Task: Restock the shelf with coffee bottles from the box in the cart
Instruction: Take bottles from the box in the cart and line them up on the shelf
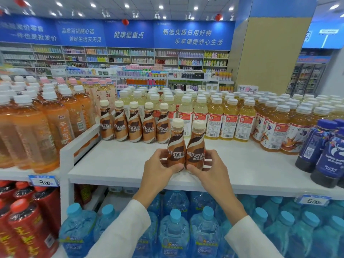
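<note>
— What do the labels say?
— "NESCAFE" on both. The left hand point(160, 165) grips the left bottle point(176, 144), the right hand point(209, 164) grips the right bottle point(195, 146), and the bottles touch.
— Where, relative to the row of five NESCAFE bottles point(135, 125)?
— In front of its right end, on the same white shelf point(115, 161).

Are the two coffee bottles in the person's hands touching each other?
Touching. The head view shows the left bottle and right bottle pressed side by side at their lower bodies, no gap between them.
</note>
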Motion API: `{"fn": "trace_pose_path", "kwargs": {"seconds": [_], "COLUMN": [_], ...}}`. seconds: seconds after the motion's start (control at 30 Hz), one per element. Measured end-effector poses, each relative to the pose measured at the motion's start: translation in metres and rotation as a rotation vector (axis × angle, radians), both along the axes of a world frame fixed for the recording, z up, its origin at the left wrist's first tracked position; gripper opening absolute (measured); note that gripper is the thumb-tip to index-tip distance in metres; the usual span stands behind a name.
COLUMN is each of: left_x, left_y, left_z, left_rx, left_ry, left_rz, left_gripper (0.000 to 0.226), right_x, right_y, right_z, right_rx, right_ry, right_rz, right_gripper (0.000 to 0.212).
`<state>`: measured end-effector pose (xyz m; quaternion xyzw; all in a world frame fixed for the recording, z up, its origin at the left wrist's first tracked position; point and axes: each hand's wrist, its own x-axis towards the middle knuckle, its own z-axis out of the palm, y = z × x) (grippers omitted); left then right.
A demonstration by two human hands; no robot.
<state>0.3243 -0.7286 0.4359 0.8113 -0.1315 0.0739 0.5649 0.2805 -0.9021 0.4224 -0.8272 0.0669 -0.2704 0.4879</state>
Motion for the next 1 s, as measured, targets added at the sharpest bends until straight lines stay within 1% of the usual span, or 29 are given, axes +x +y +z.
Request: {"fn": "trace_pose_path", "kwargs": {"seconds": [0.17,0.27,0.37,0.43,0.53,0.6,0.67,0.7,0.87,1.0], "left_x": [0.004,0.012,0.027,0.041,0.062,0.075,0.087,0.092,0.110,0.114], "left_y": [0.037,0.071,0.110,0.134,0.160,0.169,0.175,0.176,0.171,0.163], "left_z": [-0.001,0.001,0.003,0.005,0.010,0.013,0.012,0.011,-0.002,-0.003], "left_rx": [0.006,0.020,0.051,0.037,-0.015,-0.034,-0.044,-0.051,-0.031,0.057], "left_ry": [0.014,0.015,0.044,0.070,0.106,0.111,0.097,0.090,0.070,0.059], "left_rz": [0.089,0.148,0.233,0.277,0.285,0.281,0.285,0.296,0.422,0.563], "left_gripper": [0.058,0.056,0.053,0.052,0.046,0.041,0.036,0.035,0.032,0.032], "right_x": [0.016,0.035,0.060,0.077,0.103,0.119,0.132,0.137,0.155,0.165], "right_y": [0.036,0.074,0.118,0.144,0.175,0.189,0.197,0.201,0.212,0.219], "right_z": [0.001,0.002,0.005,0.010,0.013,0.013,0.013,0.014,0.019,0.016], "right_rx": [0.004,0.006,-0.033,-0.049,-0.065,-0.078,-0.074,-0.069,-0.077,-0.071], "right_ry": [0.015,0.029,0.034,0.032,0.048,0.050,0.038,0.036,0.057,0.045], "right_rz": [0.077,0.130,0.187,0.227,0.244,0.237,0.240,0.249,0.258,0.243], "right_gripper": [0.055,0.054,0.055,0.057,0.059,0.067,0.081,0.083,0.065,0.056]}}
